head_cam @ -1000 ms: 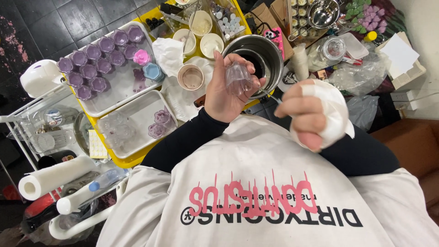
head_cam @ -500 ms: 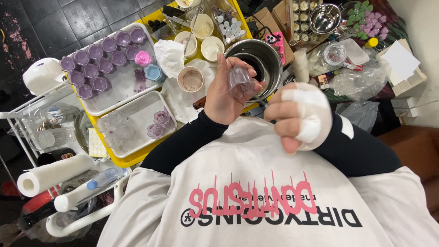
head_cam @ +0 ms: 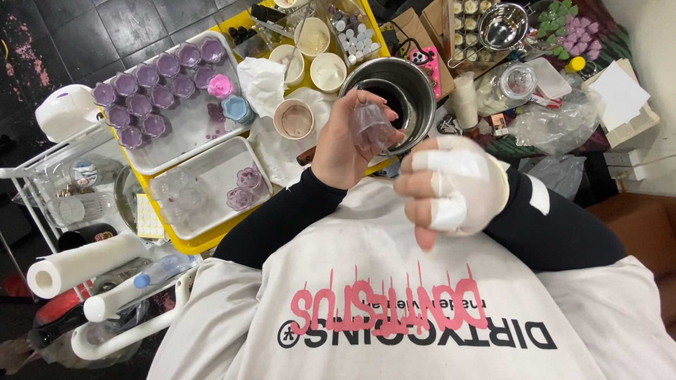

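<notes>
The left hand (head_cam: 341, 144) curls its fingers (head_cam: 355, 98) around a small clear cup (head_cam: 372, 127), held raised in front of the steel pot (head_cam: 394, 91) on the cluttered yellow surface (head_cam: 204, 243). The right hand (head_cam: 454, 186), taped with white strips, has its fingers (head_cam: 422, 211) folded loosely, just beside the cup. Half a second ago that hand sat lower; the white wad seen before no longer shows.

The person wears long black sleeves under a white shirt with pink and black lettering across the chest. The left hand (head_cam: 345, 144) is bare; the right hand (head_cam: 454, 184) is wrapped in white cloth and white tape strips.
</notes>
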